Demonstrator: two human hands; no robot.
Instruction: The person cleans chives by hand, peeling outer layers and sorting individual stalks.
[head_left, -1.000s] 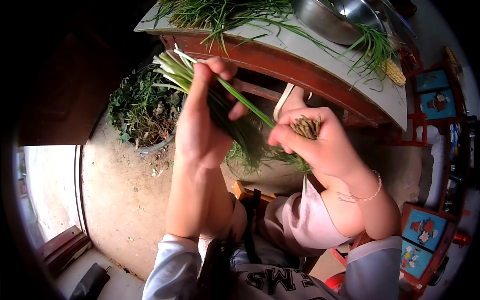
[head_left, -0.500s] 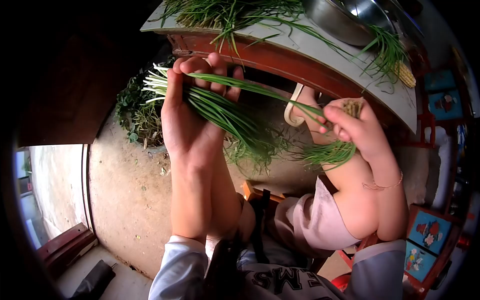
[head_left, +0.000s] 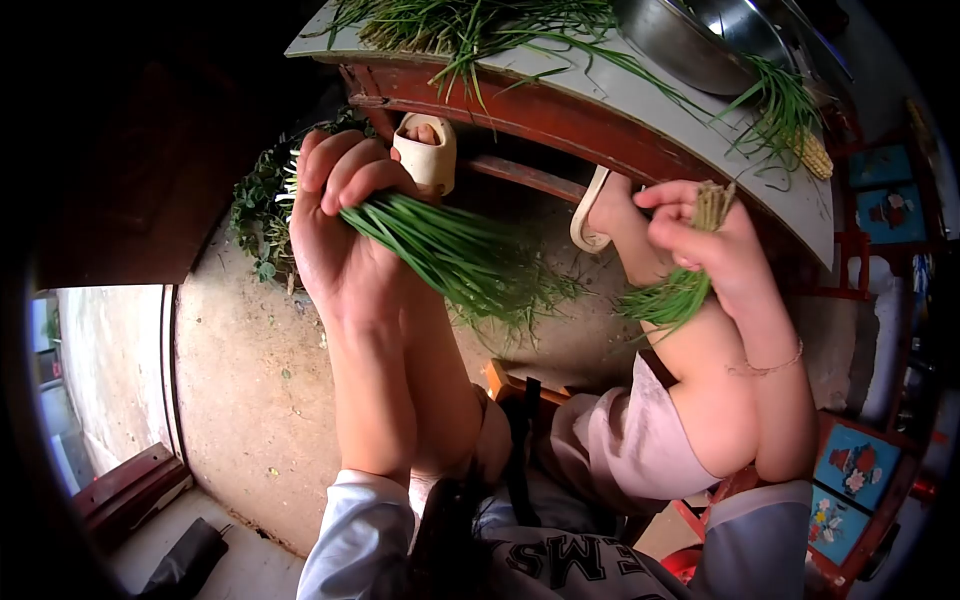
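My left hand [head_left: 350,230] is closed round a bunch of long green stalks [head_left: 440,245]. Their white ends poke out at its left side, and the green leaves hang down to the right. On the right, my right hand [head_left: 710,240] is closed round a smaller bundle [head_left: 712,208] whose brownish root ends point up, with its green tips hanging below the palm. The two hands are well apart, above my knees.
A table [head_left: 800,215] at the top bears more green stalks [head_left: 450,30], a metal bowl [head_left: 690,50] and a corn cob [head_left: 812,155]. A container of leafy scraps [head_left: 262,215] stands on the floor at the left. Loose greens [head_left: 525,300] lie between my legs.
The stalk that stretched between my hands is now gathered in my left hand, whose fingers have closed round the bunch. The view has shifted, and my right hand now sits further right.
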